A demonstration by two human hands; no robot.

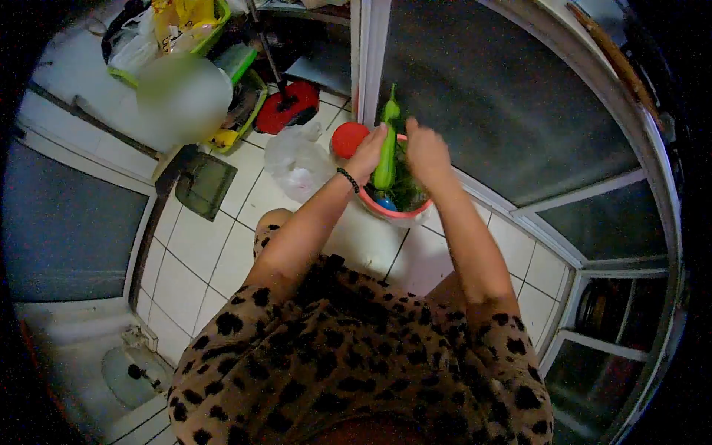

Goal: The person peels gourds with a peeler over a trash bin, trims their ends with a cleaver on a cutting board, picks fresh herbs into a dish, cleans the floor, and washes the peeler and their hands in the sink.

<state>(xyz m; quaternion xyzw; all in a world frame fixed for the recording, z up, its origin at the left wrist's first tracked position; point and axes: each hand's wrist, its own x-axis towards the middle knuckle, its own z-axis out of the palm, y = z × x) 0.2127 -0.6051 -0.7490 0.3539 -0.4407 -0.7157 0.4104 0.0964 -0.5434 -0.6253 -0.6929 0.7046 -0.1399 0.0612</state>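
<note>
Starting at left: noting a red mop head (288, 107) on the tiled floor (233, 194), then a clear plastic bag (298, 159) lying near the basin. Seeing next a red round thing (348, 139) just beside the basin, being unable to tell what kind. Finding the left grip narrow: holding with the left hand (365, 157) a long green gourd (385, 167), wearing a beaded bracelet (348, 180) at the wrist. Locating the gourd over the pink-rimmed basin (397, 213), pointing at its far end toward the glass panel (512, 104), ending nearer the body among or just above leafy greens (406, 191). Noting a blue thing (385, 202) under that near end. Finding the right hand (429, 154) curled beside the gourd, blurring; being unable to tell whether holding a tool. Judging the step in hand: probably working on the gourd's skin above the basin. Judging the next move: calling for a firm left grip and a controlled right-hand stroke.
</note>
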